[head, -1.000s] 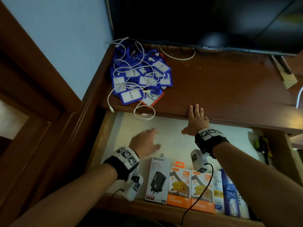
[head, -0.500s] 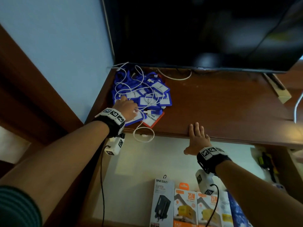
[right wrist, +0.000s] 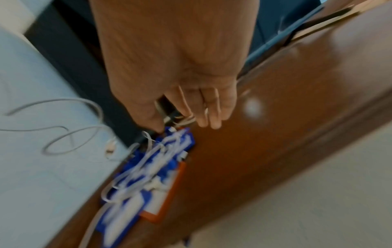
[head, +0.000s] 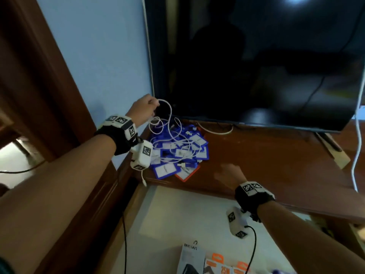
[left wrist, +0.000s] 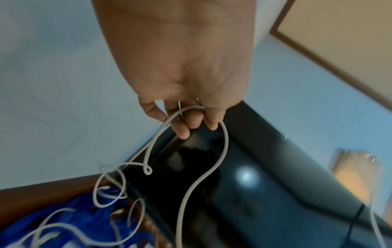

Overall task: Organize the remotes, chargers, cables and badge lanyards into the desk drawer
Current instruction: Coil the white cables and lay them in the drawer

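Head view shows the left hand (head: 142,110) raised above the far left corner of the desk top (head: 266,155), its fingers (left wrist: 192,120) curled round a loop of white cable (head: 167,123); the left wrist view confirms the cable passes through the curled fingers and hangs down in loose coils. The cable's lower turns trail onto the pile of blue badge holders (head: 177,153), which lies on the desk top at its left end, against the wall (head: 102,56). One orange-edged badge holder (head: 187,173) sits at the near side of that pile. The right hand (head: 230,174) hovers over the desk top just right of the pile, fingers loosely extended and holding nothing; the right wrist view is blurred but shows the fingers straight. Below the desk top's front edge the drawer (head: 177,214) stands open, with charger boxes (head: 213,262) lined up at its near edge. Behind the desk top stands a dark television screen (head: 256,56), and another white cable (head: 357,155) hangs at the desk top's right end.
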